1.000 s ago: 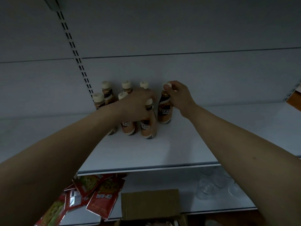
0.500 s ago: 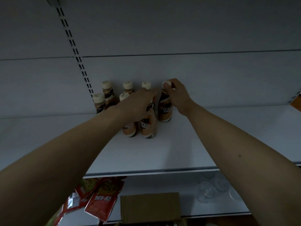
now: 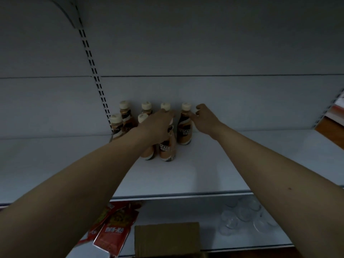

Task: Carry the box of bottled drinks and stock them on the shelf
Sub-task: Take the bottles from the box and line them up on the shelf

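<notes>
Several brown coffee bottles with cream caps stand in two rows at the back left of the white shelf (image 3: 242, 164). My left hand (image 3: 158, 125) reaches in from the left and is closed over the top of a front-row bottle (image 3: 167, 150), hiding its cap. My right hand (image 3: 205, 118) hovers just right of the rightmost back-row bottle (image 3: 184, 127). Its fingers are loosely curled and a fingertip brushes the bottle's neck; the cap is uncovered. The cardboard box (image 3: 167, 237) sits below, with only its flap showing at the bottom edge.
A slotted upright (image 3: 93, 71) runs down the back panel left of the bottles. On the lower shelf lie red snack packets (image 3: 113, 229) at the left and several clear glasses (image 3: 242, 215) at the right. The bottle shelf extends bare to the right.
My right hand has let go of the rightmost bottle's cap and moved slightly right of it. My left hand stays on the front bottle. The view has tilted up a little.
</notes>
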A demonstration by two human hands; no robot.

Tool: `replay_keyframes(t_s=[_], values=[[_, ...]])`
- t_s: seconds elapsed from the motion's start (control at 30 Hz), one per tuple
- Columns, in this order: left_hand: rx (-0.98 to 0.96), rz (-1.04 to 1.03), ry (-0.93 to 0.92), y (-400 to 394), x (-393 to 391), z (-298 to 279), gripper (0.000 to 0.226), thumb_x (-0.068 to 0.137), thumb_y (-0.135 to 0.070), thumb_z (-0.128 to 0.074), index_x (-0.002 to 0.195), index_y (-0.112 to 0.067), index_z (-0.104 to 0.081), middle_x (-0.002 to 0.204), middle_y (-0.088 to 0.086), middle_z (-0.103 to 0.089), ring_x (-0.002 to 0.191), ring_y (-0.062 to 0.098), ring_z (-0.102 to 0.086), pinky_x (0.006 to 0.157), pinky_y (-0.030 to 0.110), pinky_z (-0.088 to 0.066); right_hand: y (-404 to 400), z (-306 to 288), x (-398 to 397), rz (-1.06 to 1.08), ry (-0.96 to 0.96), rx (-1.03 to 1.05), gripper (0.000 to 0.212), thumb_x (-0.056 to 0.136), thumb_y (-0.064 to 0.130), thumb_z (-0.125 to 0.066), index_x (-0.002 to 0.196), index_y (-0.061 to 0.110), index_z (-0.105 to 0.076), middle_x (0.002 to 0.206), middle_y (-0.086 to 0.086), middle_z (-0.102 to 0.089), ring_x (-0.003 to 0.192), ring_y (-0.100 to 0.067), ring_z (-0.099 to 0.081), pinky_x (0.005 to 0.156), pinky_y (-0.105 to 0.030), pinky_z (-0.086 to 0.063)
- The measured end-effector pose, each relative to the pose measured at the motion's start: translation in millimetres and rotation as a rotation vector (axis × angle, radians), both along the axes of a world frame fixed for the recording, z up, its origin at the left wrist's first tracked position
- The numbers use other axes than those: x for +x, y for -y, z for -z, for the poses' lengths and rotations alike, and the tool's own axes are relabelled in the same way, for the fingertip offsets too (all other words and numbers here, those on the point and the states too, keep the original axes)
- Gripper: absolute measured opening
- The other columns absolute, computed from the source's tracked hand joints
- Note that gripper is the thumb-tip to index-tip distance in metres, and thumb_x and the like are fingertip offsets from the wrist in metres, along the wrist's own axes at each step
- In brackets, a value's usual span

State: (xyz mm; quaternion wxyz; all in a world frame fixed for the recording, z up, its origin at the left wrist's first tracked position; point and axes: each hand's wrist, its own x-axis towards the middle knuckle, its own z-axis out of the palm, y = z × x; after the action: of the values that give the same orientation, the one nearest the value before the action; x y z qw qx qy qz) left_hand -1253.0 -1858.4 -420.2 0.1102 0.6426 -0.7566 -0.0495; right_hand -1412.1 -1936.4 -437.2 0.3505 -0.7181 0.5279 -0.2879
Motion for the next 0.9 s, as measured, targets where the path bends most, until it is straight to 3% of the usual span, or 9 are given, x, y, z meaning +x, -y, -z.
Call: replay_keyframes(t_s=[0.13, 0.3, 0.4, 0.53, 0.67, 0.73, 0.83, 0.9], values=[[-0.020, -0.043, 0.010, -8, -1, -11, 0.054, 0.087, -0.022, -0.063, 0.134, -0.012, -0.039, 0.127, 0.016, -0.049, 0.103, 0.028, -0.051, 0.075, 0.033, -0.036, -18, -18, -6, -0.046, -0.146, -0.076, 0.056, 0.099, 0.040, -0.045, 0.142, 0.005, -0.033, 0.140, -0.017, -0.047, 0.121, -0.029, -0.051, 0.087, -0.027, -0.038], [-0.232, -0.129, 0.099, -34, -6, -27, 0.037, 0.090, -0.031, -0.052, 0.122, -0.011, -0.050, 0.116, 0.013, -0.053, 0.111, 0.034, -0.046, 0.083, 0.041, -0.041, -47, -42, -11, -0.056, -0.256, -0.201, 0.036, 0.102, 0.033, -0.038, 0.119, 0.004, -0.050, 0.111, -0.017, -0.059, 0.091, -0.028, -0.055, 0.078, -0.037, -0.046], [-0.286, -0.168, 0.059, -50, -9, -31, 0.034, 0.091, -0.035, -0.051, 0.115, -0.012, -0.055, 0.110, 0.010, -0.057, 0.107, 0.031, -0.049, 0.073, 0.033, -0.036, -66, -53, -15, -0.053, -0.305, -0.269, 0.034, 0.101, 0.032, -0.037, 0.104, 0.003, -0.054, 0.095, -0.014, -0.059, 0.086, -0.030, -0.056, 0.070, -0.037, -0.043], [-0.300, -0.193, 0.008, -71, -8, -31, 0.030, 0.093, -0.043, -0.047, 0.098, -0.016, -0.060, 0.093, 0.006, -0.062, 0.091, 0.028, -0.057, 0.063, 0.030, -0.034, -91, -61, -19, -0.055, -0.344, -0.330, 0.031, 0.097, 0.033, -0.041, 0.093, 0.007, -0.057, 0.086, -0.010, -0.059, 0.084, -0.031, -0.059, 0.064, -0.034, -0.040], [-0.280, -0.242, -0.078, -91, -9, -30, 0.030, 0.090, -0.048, -0.047, 0.072, -0.025, -0.053, 0.064, -0.003, -0.055, 0.065, 0.023, -0.057, 0.048, 0.026, -0.031, -116, -64, -22, -0.052, -0.363, -0.359, 0.036, 0.095, 0.041, -0.043, 0.067, 0.019, -0.050, 0.079, -0.007, -0.058, 0.083, -0.033, -0.061, 0.065, -0.035, -0.043], [-0.266, -0.258, -0.142, -102, -11, -27, 0.030, 0.089, -0.049, -0.049, 0.074, -0.025, -0.055, 0.065, -0.004, -0.057, 0.063, 0.021, -0.057, 0.048, 0.028, -0.038, -130, -62, -23, -0.050, -0.371, -0.373, 0.038, 0.094, 0.042, -0.045, 0.065, 0.017, -0.052, 0.081, -0.009, -0.063, 0.084, -0.034, -0.062, 0.069, -0.038, -0.048], [-0.250, -0.272, -0.249, -122, -16, -16, 0.028, 0.087, -0.051, -0.050, 0.084, -0.025, -0.060, 0.071, -0.004, -0.063, 0.068, 0.019, -0.059, 0.057, 0.033, -0.051, -151, -52, -23, -0.064, -0.334, -0.353, 0.038, 0.092, 0.042, -0.046, 0.079, 0.012, -0.064, 0.083, -0.009, -0.068, 0.082, -0.032, -0.063, 0.072, -0.040, -0.052], [-0.229, -0.273, -0.317, -137, -20, -2, 0.030, 0.088, -0.052, -0.050, 0.092, -0.025, -0.063, 0.077, -0.006, -0.065, 0.071, 0.016, -0.060, 0.062, 0.034, -0.053, -165, -40, -24, -0.065, -0.292, -0.337, 0.039, 0.092, 0.044, -0.046, 0.077, 0.012, -0.062, 0.072, -0.005, -0.063, 0.073, -0.028, -0.060, 0.064, -0.035, -0.047]])
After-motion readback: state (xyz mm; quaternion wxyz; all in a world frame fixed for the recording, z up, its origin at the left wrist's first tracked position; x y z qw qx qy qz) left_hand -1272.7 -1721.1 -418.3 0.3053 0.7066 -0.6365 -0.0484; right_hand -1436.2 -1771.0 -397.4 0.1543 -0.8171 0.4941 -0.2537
